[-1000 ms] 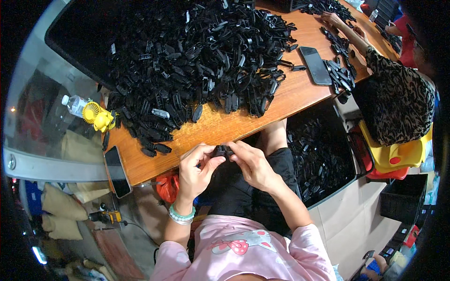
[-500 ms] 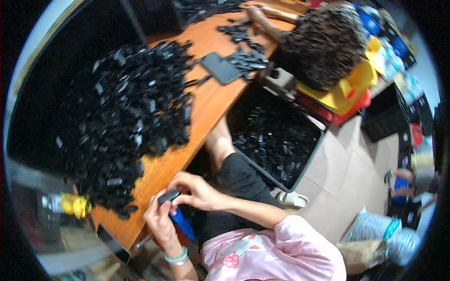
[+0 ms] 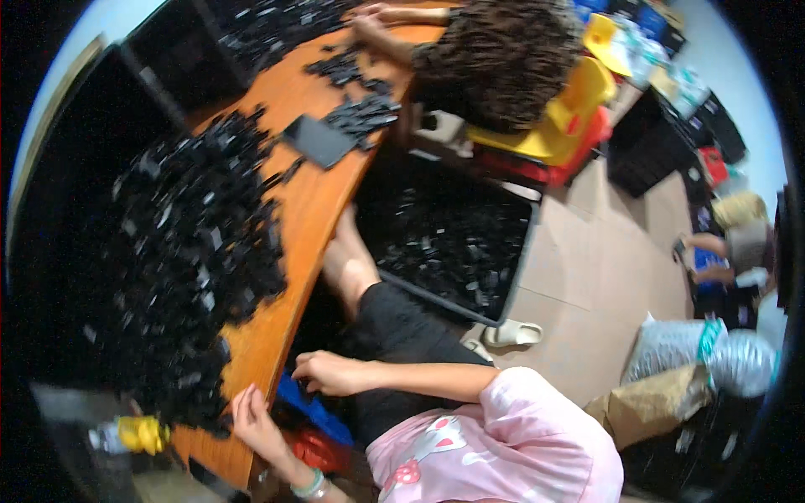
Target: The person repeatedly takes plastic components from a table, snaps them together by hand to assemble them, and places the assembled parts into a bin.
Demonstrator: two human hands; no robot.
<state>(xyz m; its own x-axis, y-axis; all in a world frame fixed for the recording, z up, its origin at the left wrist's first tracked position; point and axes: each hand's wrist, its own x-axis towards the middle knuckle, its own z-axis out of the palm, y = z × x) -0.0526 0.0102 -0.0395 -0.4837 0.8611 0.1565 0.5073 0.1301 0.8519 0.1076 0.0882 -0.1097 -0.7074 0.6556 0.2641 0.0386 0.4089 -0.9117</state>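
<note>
Left hand [image 3: 254, 419] loose by the table [image 3: 258, 337]

Fingers uncurled, it seems empty; right hand [image 3: 329, 374], at its two o'clock, is curled, contents unclear. Black parts [image 3: 197, 251] heap at eleven o'clock. Likely step: picking a part, which calls for a fingertip pinch.

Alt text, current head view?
Left hand at the edge of a wooden table, beside heaped small black parts; right hand by the person's legs. Beyond a bin of dark pieces, a co-worker sits on a yellow chair.
</note>
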